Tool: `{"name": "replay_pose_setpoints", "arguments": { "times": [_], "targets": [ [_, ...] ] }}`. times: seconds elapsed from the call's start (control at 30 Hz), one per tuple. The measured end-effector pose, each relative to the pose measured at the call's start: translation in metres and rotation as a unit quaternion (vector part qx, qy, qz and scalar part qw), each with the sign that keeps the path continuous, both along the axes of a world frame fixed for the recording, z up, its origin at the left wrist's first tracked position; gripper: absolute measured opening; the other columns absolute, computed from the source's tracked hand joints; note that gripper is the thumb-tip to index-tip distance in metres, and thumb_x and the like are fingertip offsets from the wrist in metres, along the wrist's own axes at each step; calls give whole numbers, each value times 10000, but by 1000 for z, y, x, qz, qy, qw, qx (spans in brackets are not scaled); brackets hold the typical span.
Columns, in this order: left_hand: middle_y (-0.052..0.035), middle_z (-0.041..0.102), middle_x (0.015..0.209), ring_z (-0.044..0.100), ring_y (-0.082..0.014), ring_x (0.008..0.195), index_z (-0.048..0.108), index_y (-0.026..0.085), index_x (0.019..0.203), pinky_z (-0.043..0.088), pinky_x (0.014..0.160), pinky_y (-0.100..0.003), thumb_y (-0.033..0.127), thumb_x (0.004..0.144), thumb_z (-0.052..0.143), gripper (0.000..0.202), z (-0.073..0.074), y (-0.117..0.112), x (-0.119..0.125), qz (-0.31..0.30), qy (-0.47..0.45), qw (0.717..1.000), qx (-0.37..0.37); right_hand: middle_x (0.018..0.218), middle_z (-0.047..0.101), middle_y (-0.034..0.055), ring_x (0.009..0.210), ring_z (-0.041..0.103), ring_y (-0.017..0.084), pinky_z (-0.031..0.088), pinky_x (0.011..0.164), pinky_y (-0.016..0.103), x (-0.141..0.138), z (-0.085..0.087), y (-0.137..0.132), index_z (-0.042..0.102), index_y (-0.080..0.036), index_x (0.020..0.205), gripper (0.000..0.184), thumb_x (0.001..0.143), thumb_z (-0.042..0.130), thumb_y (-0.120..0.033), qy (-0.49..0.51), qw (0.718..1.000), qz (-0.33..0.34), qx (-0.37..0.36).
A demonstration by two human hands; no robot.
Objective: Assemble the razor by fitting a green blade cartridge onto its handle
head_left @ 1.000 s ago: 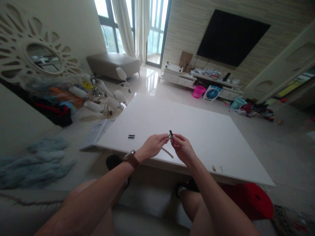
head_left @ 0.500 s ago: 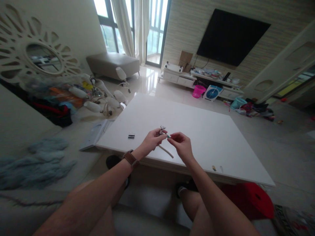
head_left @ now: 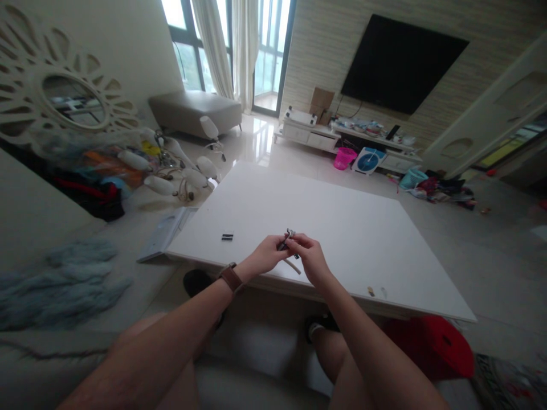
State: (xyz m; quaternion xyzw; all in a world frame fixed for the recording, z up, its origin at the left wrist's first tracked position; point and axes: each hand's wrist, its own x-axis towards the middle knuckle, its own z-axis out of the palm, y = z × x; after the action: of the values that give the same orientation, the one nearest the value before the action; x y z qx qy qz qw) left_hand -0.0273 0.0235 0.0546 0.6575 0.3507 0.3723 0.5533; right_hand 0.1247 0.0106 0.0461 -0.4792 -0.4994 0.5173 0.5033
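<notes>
Above the near edge of the white table (head_left: 325,210), both my hands meet around a small silvery metal tool (head_left: 290,232) with a dark, slim part below its head. My left hand (head_left: 271,250), a brown-strapped watch (head_left: 231,277) on its wrist, grips it with the fingers closed. My right hand (head_left: 311,255) pinches at the tool's head from the right. A small dark bit shows below the right fingers, too small to name. Beneath the hands a pale thin strip (head_left: 293,266) lies on the table. Fingers cover much of the tool.
A small black-and-white item (head_left: 227,237) lies left on the table. A small tan-and-dark piece (head_left: 371,291) and a clear bit (head_left: 383,292) lie near the front right edge. A red round stool-like object (head_left: 440,347) stands below right; a lamp with several white shades (head_left: 196,179) sits left.
My right hand has moved left and closed in on the metal tool. The tool has come slightly right and down. The small green-and-white piece at my right fingertips is now hidden.
</notes>
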Motion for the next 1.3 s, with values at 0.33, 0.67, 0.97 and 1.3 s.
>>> {"name": "replay_pose_setpoints", "arguments": {
  "times": [0.33,0.67,0.97,1.3],
  "targets": [
    [-41,692,675,624,-166,663,664,132,717,457,632,-276,180,772,652,73,-13,4,-4,52,141,986,-66,946,715,35,916,667,180,506,796,309,36,-3,33,718,-217,922,280,754,756,-439,90,986,-136,29],
    [-24,663,714,723,-169,687,615,113,853,562,742,-326,87,789,708,115,-5,8,-9,79,-86,966,-232,897,655,89,828,614,196,465,834,326,110,-73,56,745,-161,845,163,813,587,-181,-441,889,-124,15],
    [-39,707,705,695,-165,700,634,126,937,510,724,-306,89,710,749,257,-3,10,-17,74,-70,977,-187,920,755,83,853,664,207,451,754,287,141,-113,44,758,-209,909,157,822,629,-229,-552,820,-134,-61],
    [-79,727,761,704,-156,714,645,116,870,527,759,-301,143,743,731,156,-2,13,-18,85,-100,965,-229,903,758,92,828,673,217,453,712,301,147,-125,45,751,-203,911,163,804,629,-220,-566,813,-127,-60]
  ]
}}
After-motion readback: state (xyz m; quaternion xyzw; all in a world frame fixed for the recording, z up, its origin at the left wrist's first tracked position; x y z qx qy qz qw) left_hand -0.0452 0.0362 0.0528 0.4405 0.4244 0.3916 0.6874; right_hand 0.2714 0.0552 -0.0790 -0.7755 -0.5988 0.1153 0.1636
